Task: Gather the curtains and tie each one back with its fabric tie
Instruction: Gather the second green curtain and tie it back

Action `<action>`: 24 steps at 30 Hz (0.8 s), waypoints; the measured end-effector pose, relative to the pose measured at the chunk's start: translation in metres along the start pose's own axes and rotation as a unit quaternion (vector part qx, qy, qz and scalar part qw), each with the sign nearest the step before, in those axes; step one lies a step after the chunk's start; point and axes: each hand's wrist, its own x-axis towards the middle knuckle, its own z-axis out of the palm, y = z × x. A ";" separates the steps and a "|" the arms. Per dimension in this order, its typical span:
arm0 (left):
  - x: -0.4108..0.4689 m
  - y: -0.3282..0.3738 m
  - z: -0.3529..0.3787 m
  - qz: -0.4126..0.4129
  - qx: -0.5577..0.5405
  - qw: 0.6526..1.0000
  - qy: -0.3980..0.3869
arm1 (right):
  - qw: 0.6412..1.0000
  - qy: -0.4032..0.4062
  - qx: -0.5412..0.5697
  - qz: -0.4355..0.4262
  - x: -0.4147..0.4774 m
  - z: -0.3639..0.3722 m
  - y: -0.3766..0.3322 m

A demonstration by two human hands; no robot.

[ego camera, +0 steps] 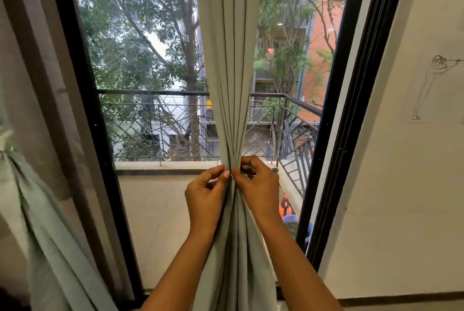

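A pale grey-green curtain (227,64) hangs down the middle of the glass door, its pleats gathered into a narrow bunch. My left hand (206,195) grips the bunch from the left, thumb and fingers pinching the folds. From the right, my right hand (258,182) pinches the same folds, fingertips meeting the left hand's at the waist of the curtain. A second curtain (37,205) of the same colour hangs at the far left, cinched by a fabric tie (7,151). No tie shows on the middle curtain.
The black door frame (82,100) stands left of the glass and another frame post (351,100) on the right. Beyond the glass lie a balcony floor and a metal railing (155,120). A white wall (414,160) with a line drawing fills the right side.
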 end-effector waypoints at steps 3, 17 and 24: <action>-0.004 -0.002 0.002 -0.009 -0.003 1.000 -0.005 | 0.999 -0.020 0.048 0.007 -0.002 -0.005 0.007; -0.027 -0.008 0.013 0.016 -0.023 0.999 -0.021 | 0.998 -0.022 0.052 -0.008 -0.010 -0.020 0.005; -0.016 -0.013 0.005 -0.012 -0.056 0.994 -0.088 | 1.000 -0.018 -0.017 0.005 0.007 -0.020 0.000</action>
